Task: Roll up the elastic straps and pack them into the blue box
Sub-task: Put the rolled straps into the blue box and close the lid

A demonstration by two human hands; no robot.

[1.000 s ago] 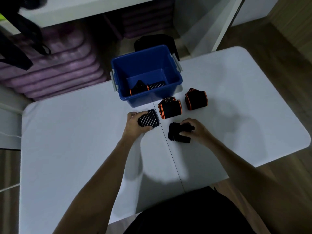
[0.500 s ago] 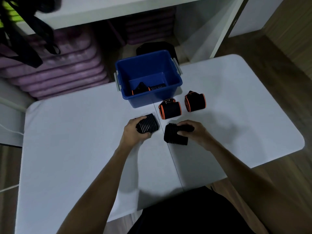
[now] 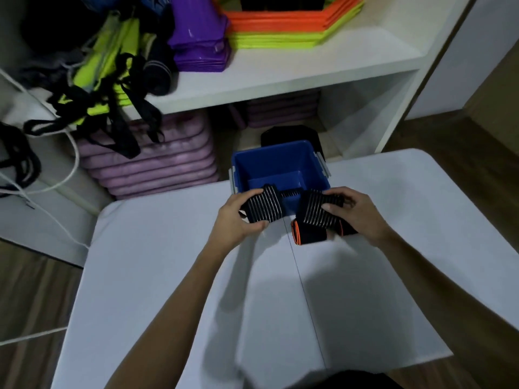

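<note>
Straps: left hand grips one rolled strap, right hand grips another, both just at the near rim of the blue box on the worktop's far edge. Orange-edged roll lies beneath. Judged light, soft, springy; pinch across the coil so it cannot unwind.

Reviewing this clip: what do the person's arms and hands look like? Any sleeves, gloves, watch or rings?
Both forearms are bare right down to the frame's lower edge, with no sleeve in sight. The left hand and right hand wear no gloves, and neither wrist shows a watch or band. No rings are visible, though the picture is dim and slightly blurred. A dark garment shows at the bottom edge.
</note>
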